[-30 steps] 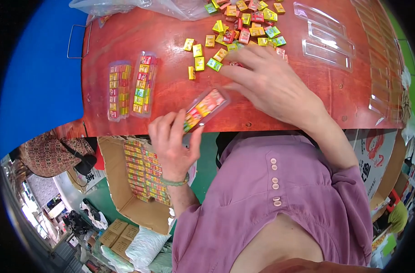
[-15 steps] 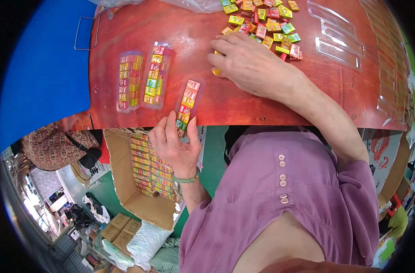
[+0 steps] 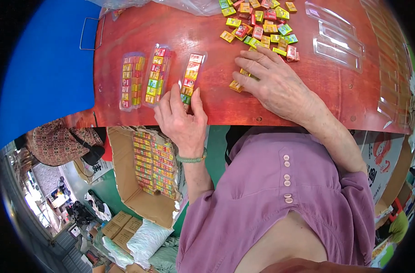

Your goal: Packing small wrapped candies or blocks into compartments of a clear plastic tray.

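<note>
My left hand (image 3: 182, 120) holds the near end of a narrow clear plastic tray (image 3: 202, 61), thumb on one side and fingers on the other. A single row of small red, yellow and green boxes (image 3: 189, 77) lies in it. To the right, my right hand (image 3: 276, 84) bends low over the table with its fingertips on a few small yellow boxes (image 3: 236, 86); its fingers partly hide them. Just beyond that hand spreads a loose pile of small coloured boxes (image 3: 257, 32). Two filled trays, one nearer my hand (image 3: 154, 77) and one farther left (image 3: 131, 82), lie side by side.
Empty clear trays (image 3: 337, 52) lie on the red table (image 3: 316, 91) at the right. Clear plastic bags (image 3: 189, 5) sit at the far edge. Below the table's near edge, an open carton (image 3: 146, 207) holds many filled packs. A blue sheet (image 3: 43, 68) covers the left.
My left hand and the tray have moved away from the table's near edge. My right hand has shifted right and nearer, with small yellow boxes under its fingers.
</note>
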`<state>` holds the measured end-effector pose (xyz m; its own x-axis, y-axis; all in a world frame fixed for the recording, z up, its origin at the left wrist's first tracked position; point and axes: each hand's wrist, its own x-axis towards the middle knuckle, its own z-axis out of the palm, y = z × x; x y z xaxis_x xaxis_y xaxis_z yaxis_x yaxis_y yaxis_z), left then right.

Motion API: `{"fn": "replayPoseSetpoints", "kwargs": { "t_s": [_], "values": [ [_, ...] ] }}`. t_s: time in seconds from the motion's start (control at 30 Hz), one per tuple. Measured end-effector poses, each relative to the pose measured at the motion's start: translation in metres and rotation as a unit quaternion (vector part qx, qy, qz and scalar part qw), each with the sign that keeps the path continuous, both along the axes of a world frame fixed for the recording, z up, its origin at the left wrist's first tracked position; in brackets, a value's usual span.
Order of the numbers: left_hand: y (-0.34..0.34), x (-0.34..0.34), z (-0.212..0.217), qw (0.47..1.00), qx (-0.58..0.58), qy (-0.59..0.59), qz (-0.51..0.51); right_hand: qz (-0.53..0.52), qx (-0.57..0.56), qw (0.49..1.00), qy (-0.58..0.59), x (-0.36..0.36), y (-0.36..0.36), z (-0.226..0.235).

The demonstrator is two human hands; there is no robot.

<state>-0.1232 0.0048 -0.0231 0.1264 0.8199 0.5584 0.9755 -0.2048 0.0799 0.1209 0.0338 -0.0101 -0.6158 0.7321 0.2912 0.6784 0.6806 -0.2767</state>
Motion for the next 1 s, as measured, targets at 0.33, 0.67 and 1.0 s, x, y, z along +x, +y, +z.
{"fn": "replayPoseSetpoints", "kwargs": {
  "t_s": [0.33,0.67,1.0],
  "values": [
    [0.011,-0.013,0.015,0.997,0.043,-0.051,0.039,-0.01,-0.004,0.999,0.038,0.001,0.0,-0.008],
    [0.033,-0.046,0.009,0.995,0.034,0.008,0.089,-0.013,-0.007,0.999,0.044,0.0,0.004,-0.009],
    [0.025,-0.04,0.013,0.996,0.035,0.017,0.078,-0.009,0.015,1.0,0.016,-0.001,-0.006,-0.007]
  ]
}}
